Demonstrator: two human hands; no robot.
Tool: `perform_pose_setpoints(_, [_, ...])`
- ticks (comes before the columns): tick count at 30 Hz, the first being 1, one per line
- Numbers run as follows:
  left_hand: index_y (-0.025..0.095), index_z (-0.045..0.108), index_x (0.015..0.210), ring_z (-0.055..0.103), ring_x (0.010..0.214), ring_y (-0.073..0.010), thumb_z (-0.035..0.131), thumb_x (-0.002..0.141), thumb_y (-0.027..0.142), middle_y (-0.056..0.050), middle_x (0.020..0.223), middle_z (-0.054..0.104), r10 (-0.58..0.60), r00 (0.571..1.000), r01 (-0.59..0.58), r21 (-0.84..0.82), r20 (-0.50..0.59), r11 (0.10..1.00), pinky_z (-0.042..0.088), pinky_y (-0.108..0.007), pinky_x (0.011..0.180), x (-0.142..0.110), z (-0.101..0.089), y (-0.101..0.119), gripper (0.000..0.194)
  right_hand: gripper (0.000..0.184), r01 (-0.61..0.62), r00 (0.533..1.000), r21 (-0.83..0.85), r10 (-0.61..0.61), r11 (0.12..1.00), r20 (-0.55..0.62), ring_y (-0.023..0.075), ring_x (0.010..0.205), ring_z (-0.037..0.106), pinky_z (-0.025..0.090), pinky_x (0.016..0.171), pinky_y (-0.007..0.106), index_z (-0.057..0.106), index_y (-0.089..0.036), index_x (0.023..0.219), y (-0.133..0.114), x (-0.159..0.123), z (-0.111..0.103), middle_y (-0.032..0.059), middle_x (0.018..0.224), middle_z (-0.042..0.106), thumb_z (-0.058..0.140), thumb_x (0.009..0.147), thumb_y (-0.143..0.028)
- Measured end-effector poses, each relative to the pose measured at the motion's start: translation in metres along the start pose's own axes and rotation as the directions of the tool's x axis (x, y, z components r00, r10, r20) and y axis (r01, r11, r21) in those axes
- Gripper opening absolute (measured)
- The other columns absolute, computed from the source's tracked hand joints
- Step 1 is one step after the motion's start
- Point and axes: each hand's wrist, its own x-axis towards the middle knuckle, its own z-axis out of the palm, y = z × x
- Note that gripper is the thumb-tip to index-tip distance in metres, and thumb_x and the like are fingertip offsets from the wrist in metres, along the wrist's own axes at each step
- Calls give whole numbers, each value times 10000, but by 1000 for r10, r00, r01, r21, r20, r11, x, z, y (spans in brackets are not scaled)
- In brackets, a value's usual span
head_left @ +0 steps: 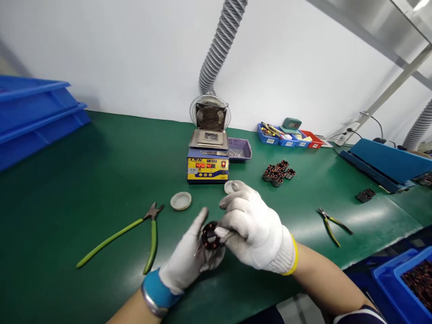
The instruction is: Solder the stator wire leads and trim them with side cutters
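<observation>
My left hand (192,254), in a white glove with a blue cuff, grips a small ring-shaped motor stator (211,235) with dark and copper-coloured windings. Thin wires trail from the stator over the left palm. My right hand (249,222), in a white glove with grey fingertips, is closed at the stator's right side, its thumb and forefinger pinching a thin wire there. Just beyond the hands are a shallow white dish (181,200) and a second pale dish (229,187), partly covered by the right fingers.
A yellow-and-blue solder pot (208,168) with a lit display stands ahead, a purple tray (240,149) beside it. Several stators (277,173) sit to the right. Green-handled cutters (151,225) lie left, smaller pliers (329,222) right. Blue crates (37,112) stand far left.
</observation>
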Motion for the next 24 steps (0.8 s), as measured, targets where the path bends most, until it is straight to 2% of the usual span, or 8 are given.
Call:
perform_pose_setpoints(4, [214,631,1061,631,980,-204,501,913,481,-71,1116,657,64,998,-62,-90,19,994,543,-388,811,-3,-1,8,332,67,-17,1000,-39,16,999,-27,213,942,614,425,1041,500,530,-215,815,7,1,-1,42,780,606,492,837,-165])
perform_pose_setpoints(7, [260,653,852,640,973,-221,478,875,573,-34,1009,690,106,994,-102,-140,17,985,562,-368,774,-2,-5,16,360,67,-5,1000,-10,5,1000,-5,218,958,609,420,1044,506,540,-202,814,7,5,-1,57,806,614,490,837,-163])
perform_pose_setpoints(12, [184,654,882,655,668,-210,639,756,603,-50,776,658,-55,969,89,-131,241,987,565,-352,562,-1,0,8,438,61,-4,1000,44,4,999,-4,219,965,610,408,1048,518,543,-206,803,9,2,8,55,836,625,516,822,-155])
perform_pose_setpoints(16, [169,643,983,652,717,-161,830,650,374,-48,921,672,168,985,-165,-68,41,984,571,-298,655,-4,6,0,433,117,-304,945,307,326,902,-21,217,970,625,481,950,435,536,-199,730,27,-13,14,58,843,641,551,845,-188])
perform_pose_setpoints(18, [165,627,996,658,783,-183,858,605,343,-57,969,673,293,950,-291,36,-110,956,576,-325,714,-3,7,-1,487,153,-498,809,484,587,720,-40,214,924,643,530,819,377,562,-195,748,40,-23,14,62,864,660,551,880,-271])
perform_pose_setpoints(20, [169,601,1004,664,836,-206,864,581,317,-52,972,675,368,907,-350,119,-205,929,571,-355,765,0,7,-2,519,200,-573,660,597,748,562,-72,210,888,654,538,756,351,578,-191,757,51,-31,16,65,876,671,541,894,-331])
perform_pose_setpoints(21, [171,585,1011,665,864,-215,857,585,307,-50,976,676,384,895,-360,143,-226,922,564,-374,799,2,7,-2,523,204,-580,635,611,769,538,-75,212,894,654,537,773,354,584,-189,754,53,-35,18,65,873,673,547,887,-340])
perform_pose_setpoints(24, [165,548,1049,652,955,-226,817,627,294,-60,1007,676,390,894,-353,189,-220,916,526,-411,897,7,6,-4,517,186,-623,734,471,676,625,74,235,1041,620,504,923,388,644,-195,932,47,-45,37,70,1022,668,661,785,-307])
